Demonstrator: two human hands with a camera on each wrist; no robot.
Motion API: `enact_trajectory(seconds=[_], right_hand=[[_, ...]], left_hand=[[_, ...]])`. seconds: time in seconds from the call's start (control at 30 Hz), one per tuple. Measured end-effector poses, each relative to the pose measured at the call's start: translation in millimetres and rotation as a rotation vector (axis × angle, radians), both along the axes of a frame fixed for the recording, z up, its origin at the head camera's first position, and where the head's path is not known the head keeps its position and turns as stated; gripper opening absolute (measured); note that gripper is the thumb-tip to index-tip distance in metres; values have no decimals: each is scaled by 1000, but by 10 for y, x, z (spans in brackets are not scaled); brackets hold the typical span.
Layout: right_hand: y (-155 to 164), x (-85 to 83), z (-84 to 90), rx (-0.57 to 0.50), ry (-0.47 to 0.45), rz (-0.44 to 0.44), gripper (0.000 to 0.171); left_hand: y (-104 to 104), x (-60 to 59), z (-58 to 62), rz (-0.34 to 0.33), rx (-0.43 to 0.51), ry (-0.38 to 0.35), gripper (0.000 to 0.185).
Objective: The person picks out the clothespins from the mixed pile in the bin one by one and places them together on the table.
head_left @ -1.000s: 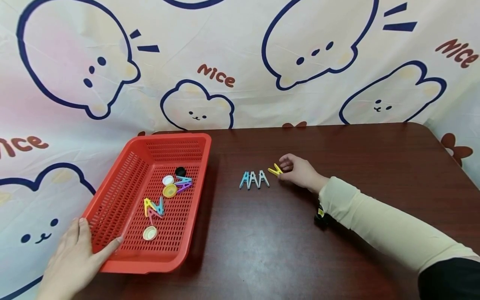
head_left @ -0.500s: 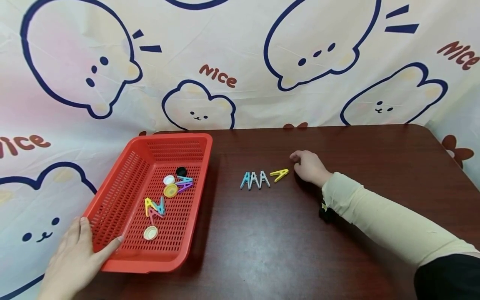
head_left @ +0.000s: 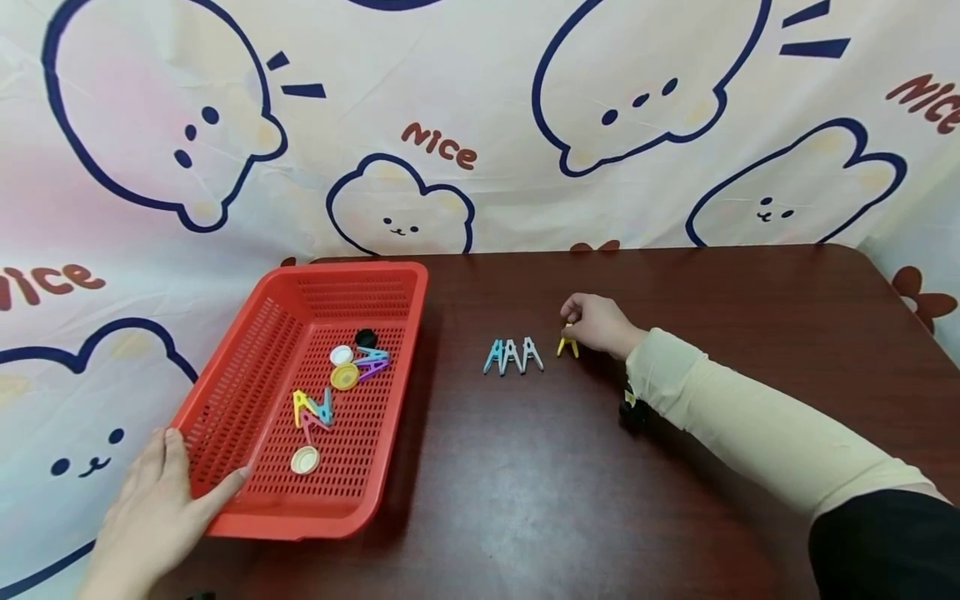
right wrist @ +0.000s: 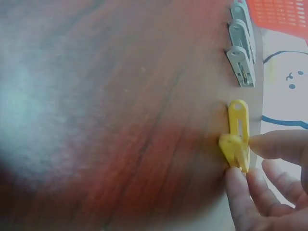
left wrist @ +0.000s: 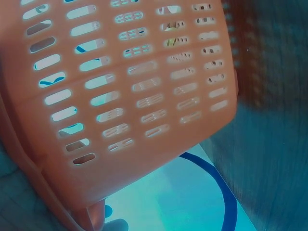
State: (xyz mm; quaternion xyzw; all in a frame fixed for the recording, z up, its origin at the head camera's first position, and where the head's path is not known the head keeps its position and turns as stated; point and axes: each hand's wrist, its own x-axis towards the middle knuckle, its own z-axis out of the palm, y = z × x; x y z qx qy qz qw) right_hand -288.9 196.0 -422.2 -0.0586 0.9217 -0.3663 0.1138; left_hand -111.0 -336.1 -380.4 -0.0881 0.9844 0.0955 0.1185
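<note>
My right hand (head_left: 596, 323) pinches a yellow clothespin (head_left: 567, 345) between thumb and fingertips, standing it on the dark table just right of a row of three pale blue and grey clothespins (head_left: 513, 356). In the right wrist view the yellow clothespin (right wrist: 237, 136) sits between my fingers (right wrist: 276, 147), with the three pins (right wrist: 240, 45) beyond it. My left hand (head_left: 153, 517) rests on the near left corner of the red basket (head_left: 232, 400), thumb along its rim. The left wrist view is filled by the basket wall (left wrist: 130, 91).
Inside the basket lie several coloured clothespins (head_left: 311, 408) and several bottle caps (head_left: 342, 377), one black (head_left: 365, 337). A cartoon-print cloth (head_left: 450, 125) hangs behind the table. A small dark object (head_left: 630, 410) lies under my right forearm.
My right hand came back to the yellow clothespin and took hold of it, turning it from lying slanted to standing upright beside the row. The left hand has stayed on the basket.
</note>
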Motion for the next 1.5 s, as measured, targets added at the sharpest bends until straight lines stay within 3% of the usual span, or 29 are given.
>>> enact_trajectory(seconds=[0.2, 0.73, 1.1, 1.3, 1.5], right_hand=[[-52, -21, 33, -34, -52, 22, 24], [-233, 59, 5, -72, -53, 74, 24], [-273, 72, 27, -11, 8, 84, 21], [-482, 8, 299, 13, 111, 129, 31], [-1196, 52, 802, -30, 231, 272, 32]], left_hand=[[-9, -10, -4, 3, 1, 18, 117], [-23, -7, -1, 17, 5, 15, 117], [-6, -3, -19, 20, 11, 16, 119], [3, -5, 1, 17, 13, 29, 120], [9, -11, -1, 10, 11, 34, 119]])
